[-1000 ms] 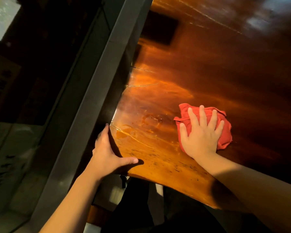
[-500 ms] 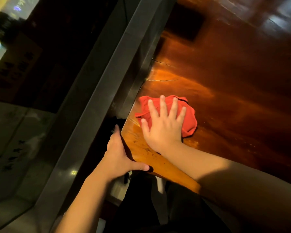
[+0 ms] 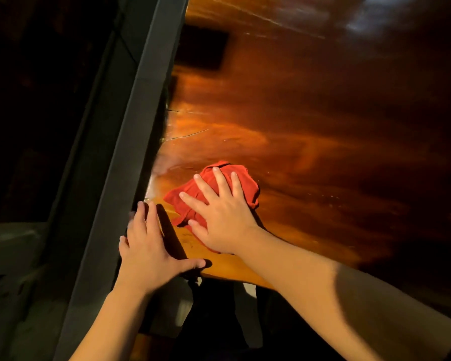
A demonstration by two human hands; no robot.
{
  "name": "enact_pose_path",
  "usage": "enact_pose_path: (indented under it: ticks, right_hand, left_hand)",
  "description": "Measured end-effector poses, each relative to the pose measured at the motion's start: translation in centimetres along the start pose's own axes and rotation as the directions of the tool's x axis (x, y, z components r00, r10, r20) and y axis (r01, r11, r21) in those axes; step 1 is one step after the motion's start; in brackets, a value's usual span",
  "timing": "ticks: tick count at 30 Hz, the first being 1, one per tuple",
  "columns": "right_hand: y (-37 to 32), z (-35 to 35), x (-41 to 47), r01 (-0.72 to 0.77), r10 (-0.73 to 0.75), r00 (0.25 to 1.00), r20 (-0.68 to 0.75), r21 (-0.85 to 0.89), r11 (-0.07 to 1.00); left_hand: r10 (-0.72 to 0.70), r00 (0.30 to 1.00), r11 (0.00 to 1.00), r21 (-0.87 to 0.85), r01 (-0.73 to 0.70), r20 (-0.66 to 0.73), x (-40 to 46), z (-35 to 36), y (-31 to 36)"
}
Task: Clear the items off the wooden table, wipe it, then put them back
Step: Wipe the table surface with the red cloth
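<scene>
A glossy wooden table (image 3: 323, 131) fills the right of the view, lit orange near its left corner. A crumpled red cloth (image 3: 241, 175) lies on it close to the near left corner. My right hand (image 3: 220, 214) presses flat on the cloth with fingers spread. My left hand (image 3: 147, 248) rests on the table's left corner, fingers along the left edge and thumb on the near edge, holding nothing else.
A dark grey frame or ledge (image 3: 130, 142) runs diagonally along the table's left edge, with dark glass beyond it. A dark rectangular patch (image 3: 201, 50) shows on the tabletop at the back. Dark floor and my legs lie below the near edge.
My right hand slid the red cloth left toward the table's left edge, then slightly back toward the near corner. My left hand stayed on the corner, shifting a little along the edge.
</scene>
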State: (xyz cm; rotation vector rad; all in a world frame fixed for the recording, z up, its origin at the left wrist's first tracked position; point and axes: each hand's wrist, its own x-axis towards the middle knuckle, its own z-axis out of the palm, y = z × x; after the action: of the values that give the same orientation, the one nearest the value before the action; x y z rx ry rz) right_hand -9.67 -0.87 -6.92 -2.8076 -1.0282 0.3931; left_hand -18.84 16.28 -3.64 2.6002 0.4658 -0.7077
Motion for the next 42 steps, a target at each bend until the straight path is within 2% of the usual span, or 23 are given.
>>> enact_pose_path:
  ticks: [4, 8, 16, 22, 27, 28, 31, 35, 42]
  right_hand:
    - [4.2, -0.2, -4.2, -0.127, 0.127, 0.992, 0.007, 0.04, 0.991]
    - [8.2, -0.3, -8.5, -0.25, 0.249, 0.968, 0.03, 0.046, 0.967]
    - [14.2, 0.6, -17.7, -0.536, 0.536, 0.843, 0.039, -0.009, 0.844]
    - [13.6, 1.1, -17.7, -0.654, 0.654, 0.755, 0.03, -0.028, 0.756]
    - [10.8, 1.6, -14.7, -0.752, 0.752, 0.659, 0.022, 0.0, 0.659]
    - [10.4, 1.5, -14.4, -0.754, 0.754, 0.657, 0.016, 0.006, 0.657]
    - [7.8, 1.8, -11.8, -0.696, 0.696, 0.718, -0.002, 0.009, 0.718]
    - [2.9, 2.1, -7.8, -0.573, 0.574, 0.819, -0.025, 0.016, 0.819]
    - [-4.4, 1.7, -2.6, -0.386, 0.388, 0.92, -0.049, 0.047, 0.921]
  left_hand:
    - [0.074, 0.997, 0.986, 0.149, -0.07, -0.027, 0.2, 1.0, 2.7]
    - [0.159, 0.987, 0.966, 0.203, -0.158, 0.01, 0.7, 2.6, 6.1]
    - [0.19, 0.98, 0.935, 0.293, -0.2, 0.059, 1.3, 4.3, 8.7]
    - [0.154, 0.988, 0.953, 0.259, -0.154, 0.024, 1.1, 3.6, 6.5]
    - [0.117, 0.991, 0.972, 0.214, -0.1, -0.066, 0.3, 3.0, 3.7]
    - [0.116, 0.99, 0.973, 0.211, -0.097, -0.078, 0.4, 3.1, 3.8]
    - [0.07, 0.994, 0.981, 0.187, -0.052, -0.09, 0.1, 2.9, 1.8]
    - [0.001, 0.992, 0.992, 0.123, 0.015, -0.127, -0.4, 2.5, -1.2]
    - [-0.095, 0.978, 0.995, 0.006, 0.098, -0.185, -1.4, 1.1, -4.8]
